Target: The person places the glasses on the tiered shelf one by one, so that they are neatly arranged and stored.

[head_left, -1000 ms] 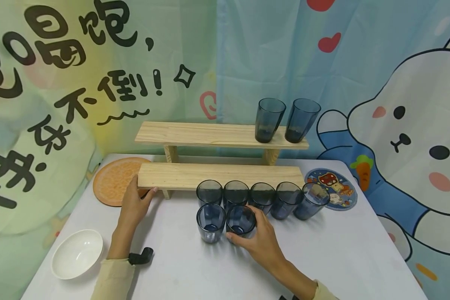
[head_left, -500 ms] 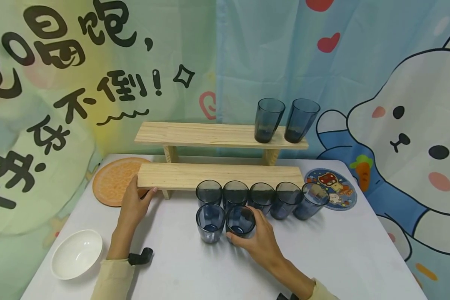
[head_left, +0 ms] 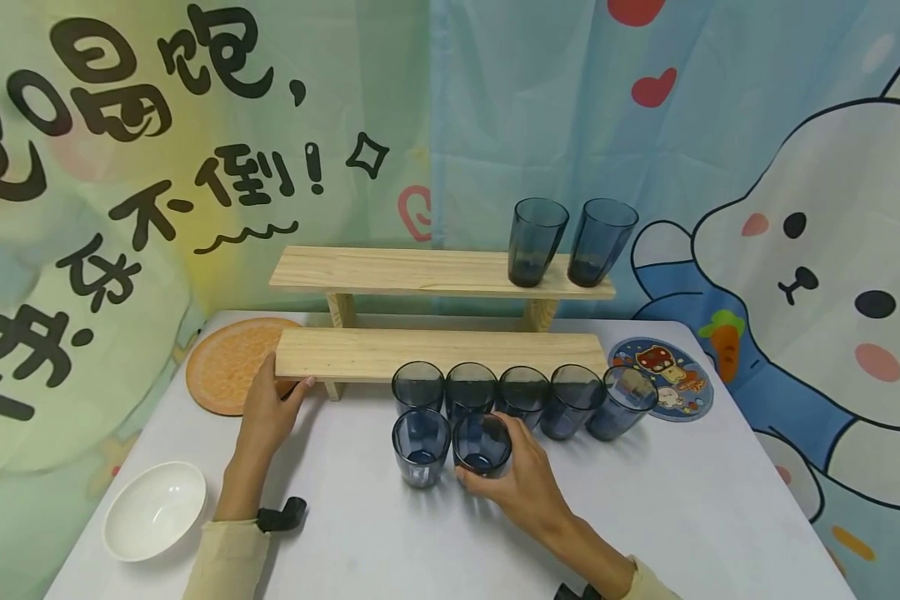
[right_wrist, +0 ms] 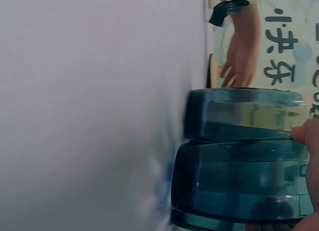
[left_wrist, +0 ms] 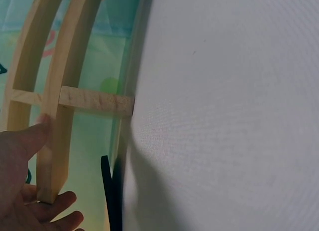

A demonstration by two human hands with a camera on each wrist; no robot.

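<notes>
In the head view, a two-tier wooden shelf point(head_left: 360, 352) stands on the white table. My left hand point(head_left: 265, 412) grips the left end of its lower board. In the left wrist view the thumb presses one face of the board point(left_wrist: 56, 156) and the fingers wrap its end. My right hand point(head_left: 523, 483) holds a dark blue drinking glass point(head_left: 482, 442), thumb at the near side and fingers round the right. Directly left of it stands a matching glass point(head_left: 422, 450); in the right wrist view the held glass point(right_wrist: 239, 178) overlaps that one point(right_wrist: 249, 111).
Several more blue glasses point(head_left: 522, 392) form a row before the lower board. Two glasses point(head_left: 537, 242) stand on the upper board's right end. An orange round mat point(head_left: 225, 367) lies left, a patterned round mat point(head_left: 667, 379) right. A white bowl point(head_left: 155, 510) sits front left.
</notes>
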